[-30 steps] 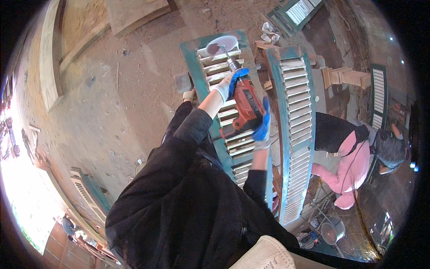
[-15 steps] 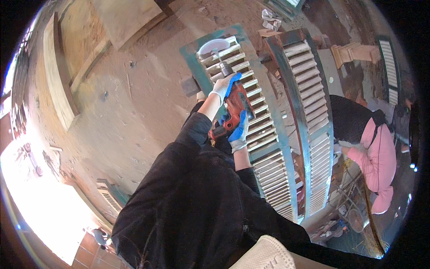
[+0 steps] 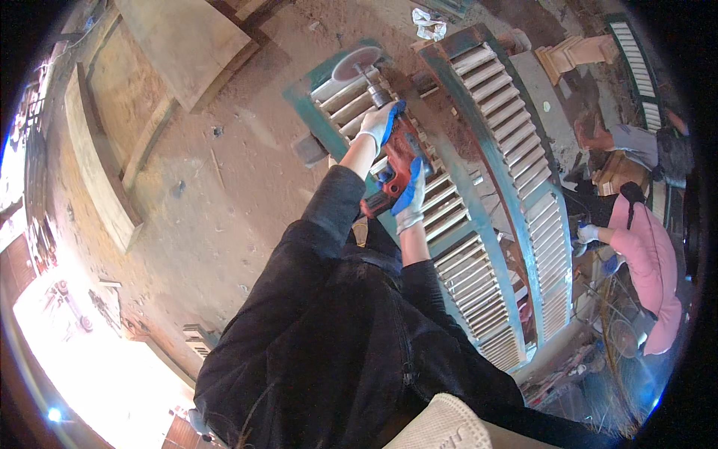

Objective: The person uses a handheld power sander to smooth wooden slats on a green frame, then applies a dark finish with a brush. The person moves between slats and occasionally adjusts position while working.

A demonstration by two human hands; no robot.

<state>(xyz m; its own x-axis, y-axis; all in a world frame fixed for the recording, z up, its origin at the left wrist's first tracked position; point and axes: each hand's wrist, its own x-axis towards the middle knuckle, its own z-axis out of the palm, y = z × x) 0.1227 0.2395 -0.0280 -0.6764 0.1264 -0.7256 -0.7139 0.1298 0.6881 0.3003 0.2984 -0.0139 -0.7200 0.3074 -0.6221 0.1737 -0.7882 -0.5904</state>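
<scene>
A red power drill [image 3: 402,152] with a round sanding disc [image 3: 357,63] on a shaft in its chuck is held in both my gloved hands. My left hand [image 3: 382,123] is wrapped round its front, just behind the chuck. Farther back, my right hand [image 3: 410,196] is closed against the body, near the rear handle. The disc, tilted, is over the far end of a teal louvered shutter [image 3: 449,239] with worn whitish slats; whether it touches the wood I cannot tell. To the right of that shutter stands a second, similar one [image 3: 495,163].
A grey block [image 3: 308,150] sits beside the near shutter's left edge. Wooden panels [image 3: 183,56] lie at the far left, and crumpled white material [image 3: 428,25] at the far side. On the right, a person with a pink sleeve [image 3: 645,262] works beside the second shutter.
The view has shifted slightly. Relative to the near shutter, the drill and disc have moved farther away and a little right, and the disc looks more tilted. Both hands keep their hold.
</scene>
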